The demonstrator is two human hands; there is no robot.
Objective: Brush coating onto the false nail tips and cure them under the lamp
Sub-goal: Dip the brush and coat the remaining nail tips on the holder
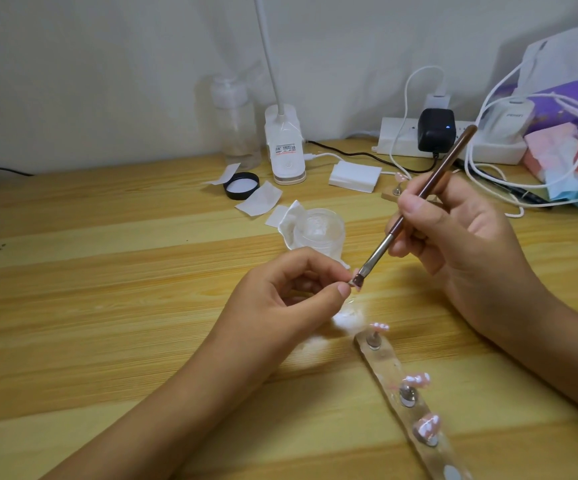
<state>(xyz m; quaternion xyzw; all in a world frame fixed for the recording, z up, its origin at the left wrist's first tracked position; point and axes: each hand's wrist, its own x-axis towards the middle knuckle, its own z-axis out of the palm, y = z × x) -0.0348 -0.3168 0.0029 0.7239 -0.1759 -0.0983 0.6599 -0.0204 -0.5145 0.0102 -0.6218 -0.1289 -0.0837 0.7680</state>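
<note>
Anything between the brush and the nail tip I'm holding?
Nothing visible. The flat bristles of the brown-handled brush in the right hand meet the small pink false nail tip pinched by the left hand.

The nail tip [357,287] is all but hidden between the fingertips of the left hand [280,299] and the brush [377,252] bristles — its shape is unclear. The holder strip [388,368] runs off the bottom edge; the desk lamp [285,147] neck leaves the top, its label [282,148] too blurred to read.
</note>
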